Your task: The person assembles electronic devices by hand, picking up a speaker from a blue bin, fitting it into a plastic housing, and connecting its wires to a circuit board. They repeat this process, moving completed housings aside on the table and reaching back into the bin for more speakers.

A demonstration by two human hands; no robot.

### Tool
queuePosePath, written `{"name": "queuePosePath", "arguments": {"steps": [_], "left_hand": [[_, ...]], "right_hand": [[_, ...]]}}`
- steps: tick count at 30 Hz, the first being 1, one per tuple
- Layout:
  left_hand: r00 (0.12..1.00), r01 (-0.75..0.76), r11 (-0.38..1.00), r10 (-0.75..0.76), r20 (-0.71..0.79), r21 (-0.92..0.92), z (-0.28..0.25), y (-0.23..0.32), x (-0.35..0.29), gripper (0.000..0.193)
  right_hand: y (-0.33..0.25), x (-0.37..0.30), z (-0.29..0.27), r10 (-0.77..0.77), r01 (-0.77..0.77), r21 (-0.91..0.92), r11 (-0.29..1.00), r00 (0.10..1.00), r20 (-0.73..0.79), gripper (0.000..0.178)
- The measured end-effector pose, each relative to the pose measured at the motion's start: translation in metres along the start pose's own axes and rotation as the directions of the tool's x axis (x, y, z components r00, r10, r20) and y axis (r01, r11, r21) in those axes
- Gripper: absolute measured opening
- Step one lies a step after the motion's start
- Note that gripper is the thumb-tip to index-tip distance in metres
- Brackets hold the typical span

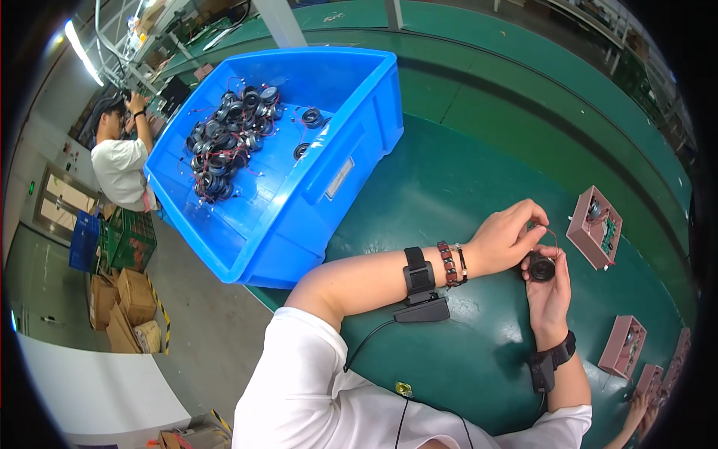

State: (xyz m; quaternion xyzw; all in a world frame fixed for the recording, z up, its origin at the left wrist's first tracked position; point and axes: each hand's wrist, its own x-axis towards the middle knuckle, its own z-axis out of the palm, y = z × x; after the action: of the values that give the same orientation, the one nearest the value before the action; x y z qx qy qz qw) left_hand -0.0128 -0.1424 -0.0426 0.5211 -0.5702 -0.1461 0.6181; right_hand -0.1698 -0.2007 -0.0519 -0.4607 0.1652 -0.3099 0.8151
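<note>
My right hand (552,303) holds a small round black speaker (541,268) between its fingers, the dark face turned up. Red wire (555,238) runs from the speaker up to my left hand (510,236), whose thumb and fingertips pinch it. The wire's end is hidden in those fingers. Just beyond my hands stands an open dusty-pink box (586,244) with a green circuit board and a speaker inside. To the left, a large blue bin (329,193) contains a heap of similar speakers (228,138) with red wires.
Another pink box (618,352) and more boxes (649,382) line the table's right side, where another person's hands (636,419) work. The green table (419,187) meets a raised green ledge behind. At far left are a person (120,161), a green crate (129,238) and cardboard boxes (137,296).
</note>
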Motion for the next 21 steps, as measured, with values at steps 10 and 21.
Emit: {"name": "queuePosePath", "arguments": {"steps": [10, 21], "left_hand": [[0.97, -0.15, 0.985, 0.164, 0.178, -0.085, -0.001, 0.003, 0.001, 0.024], [0.981, -0.144, 0.989, 0.148, 0.124, -0.042, -0.001, 0.006, 0.001, 0.034]], "right_hand": [[-0.003, 0.001, 0.011, 0.019, -0.019, -0.057, 0.998, 1.0, -0.007, 0.044], [-0.001, 0.0, 0.012, 0.025, -0.023, -0.086, 0.996, 0.999, 0.026, 0.049]]}}
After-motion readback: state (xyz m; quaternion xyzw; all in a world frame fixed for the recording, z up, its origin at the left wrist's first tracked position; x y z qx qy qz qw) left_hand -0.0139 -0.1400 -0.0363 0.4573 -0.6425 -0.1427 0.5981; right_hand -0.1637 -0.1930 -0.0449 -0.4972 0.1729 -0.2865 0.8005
